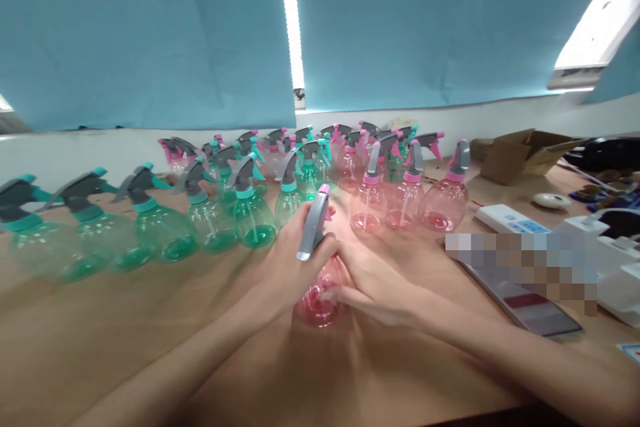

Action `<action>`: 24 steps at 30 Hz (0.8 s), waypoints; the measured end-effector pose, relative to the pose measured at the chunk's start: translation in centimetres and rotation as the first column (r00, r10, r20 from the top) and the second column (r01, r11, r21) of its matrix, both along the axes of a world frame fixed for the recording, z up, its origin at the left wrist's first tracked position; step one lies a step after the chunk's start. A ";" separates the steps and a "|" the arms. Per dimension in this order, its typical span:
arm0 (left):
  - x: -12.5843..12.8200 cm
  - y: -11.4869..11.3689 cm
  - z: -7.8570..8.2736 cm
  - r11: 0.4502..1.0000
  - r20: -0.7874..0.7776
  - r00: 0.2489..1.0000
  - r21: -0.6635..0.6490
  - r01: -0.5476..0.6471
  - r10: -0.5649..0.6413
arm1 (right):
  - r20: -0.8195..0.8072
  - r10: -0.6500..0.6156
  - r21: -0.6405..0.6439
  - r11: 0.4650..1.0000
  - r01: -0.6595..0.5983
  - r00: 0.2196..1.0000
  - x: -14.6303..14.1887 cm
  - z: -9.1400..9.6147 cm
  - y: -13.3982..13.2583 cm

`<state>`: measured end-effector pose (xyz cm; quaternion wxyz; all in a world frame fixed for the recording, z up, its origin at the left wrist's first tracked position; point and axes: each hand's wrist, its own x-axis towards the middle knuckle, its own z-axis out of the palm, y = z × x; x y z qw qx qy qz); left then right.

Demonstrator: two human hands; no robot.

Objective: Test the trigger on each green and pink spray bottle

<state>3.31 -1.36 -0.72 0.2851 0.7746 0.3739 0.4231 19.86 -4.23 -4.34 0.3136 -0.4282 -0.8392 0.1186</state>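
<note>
At table [125, 333], translucent pink bottle [321, 308], grey-topped

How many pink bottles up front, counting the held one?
4: the held bottle, between left hand and right hand; to their right, a left bottle, middle bottle and right bottle. More pink bottles stand behind, some partly hidden.

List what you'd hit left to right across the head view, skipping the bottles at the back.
Five green spray bottles → left hand → held pink spray bottle → right hand → rightmost front pink bottle → white rounded item.
</note>
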 end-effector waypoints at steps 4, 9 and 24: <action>-0.7 0.4 0.1 0.998 0.031 0.999 0.066 0.014 -0.016 | -0.084 0.104 -0.137 0.984 -0.115 0.991 1.6 -1.7 1.1; -1.1 1.6 0.2 0.998 0.071 0.997 0.062 0.028 -0.033 | -0.012 0.083 -0.175 0.981 -0.084 0.996 2.1 -3.6 1.8; -1.4 1.9 0.7 1.000 0.026 0.999 0.012 0.021 -0.021 | 0.201 0.056 -0.225 0.974 -0.009 0.978 2.5 -4.9 1.2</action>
